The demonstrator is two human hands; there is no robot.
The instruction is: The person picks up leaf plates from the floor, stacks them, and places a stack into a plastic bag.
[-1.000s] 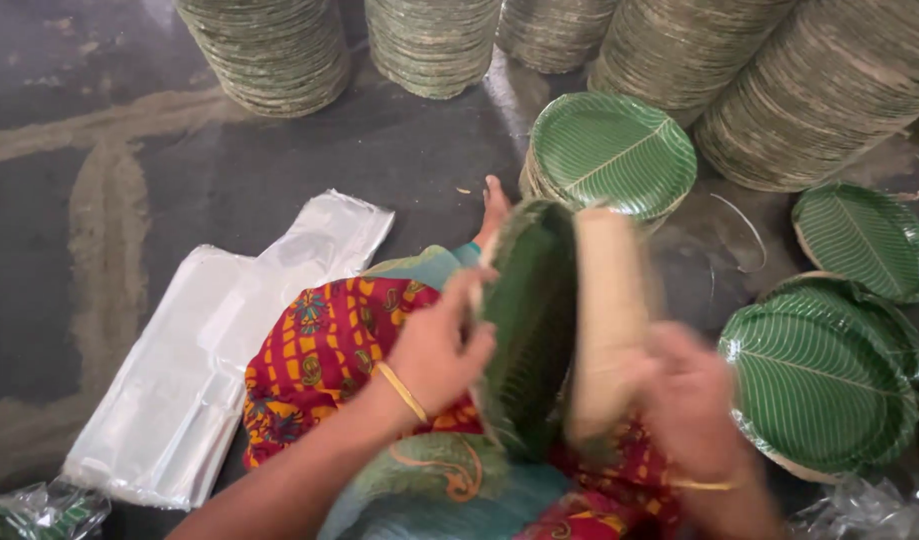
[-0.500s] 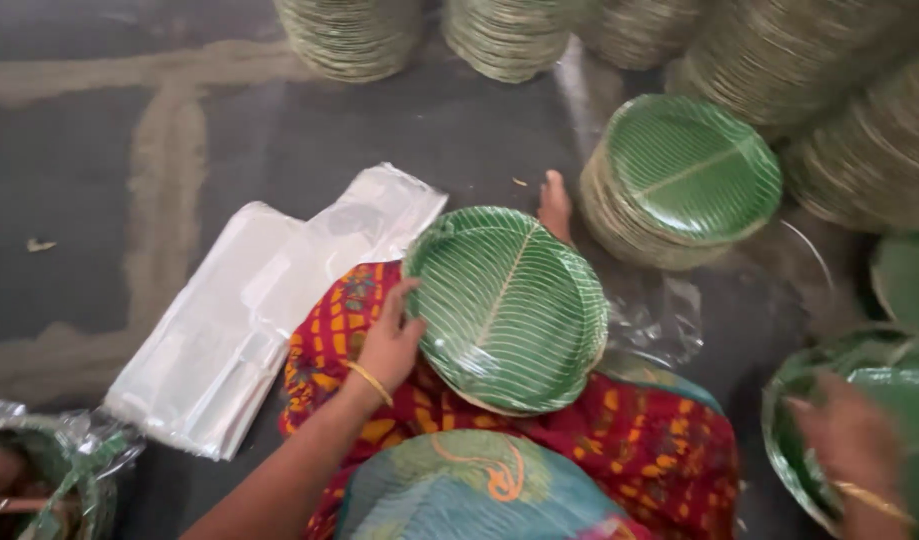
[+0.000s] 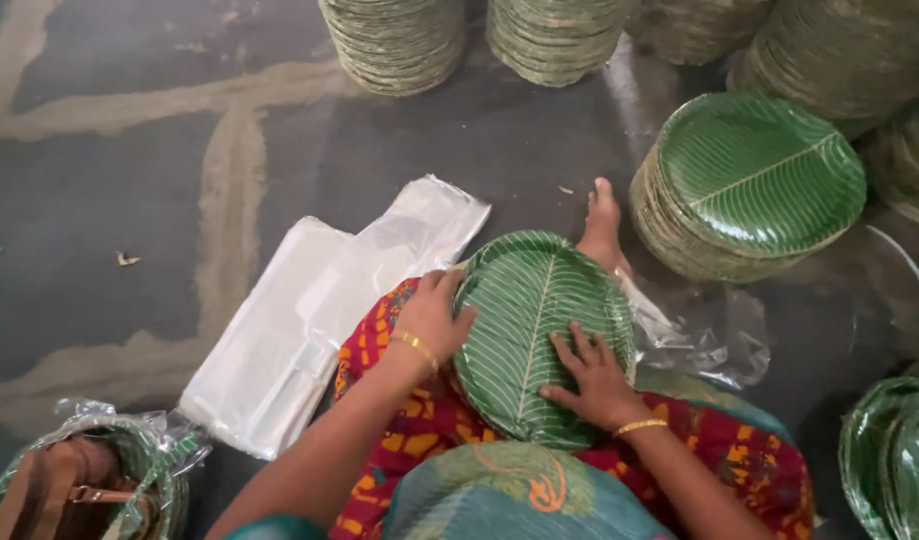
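On the lap, over a red and yellow patterned cloth [image 3: 419,420], a stack of round green leaf-printed paper plates [image 3: 539,330] is held, its printed face turned up towards the camera and tilted a little; being round, the stack has no long axis of its own, but the pale printed midrib is seen running from about 1 o'clock down to about 7 o'clock. The left hand [image 3: 434,315] is curled on the rim at 9 o'clock, fingers closed against the edge; the right hand [image 3: 594,375] is laid flat on the face at about 5 o'clock, fingers spread and pressed on the surface rather than wrapped round anything; a thin gold bangle is worn on each wrist. A bare foot [image 3: 601,225] is seen just beyond the rim at 1 o'clock. At 10 o'clock from the stack, a flat pile of clear plastic bags [image 3: 319,310] lies on the dark grey floor [image 3: 129,200]; at 2 o'clock, well apart, a taller pile of like green plates [image 3: 749,180] stands; crumpled clear film [image 3: 709,340] lies between the two. Along the top edge, several tall piles of plates are seen edge-on [image 3: 394,40]; at the right edge, more green plates [image 3: 894,455] are partly cut off.
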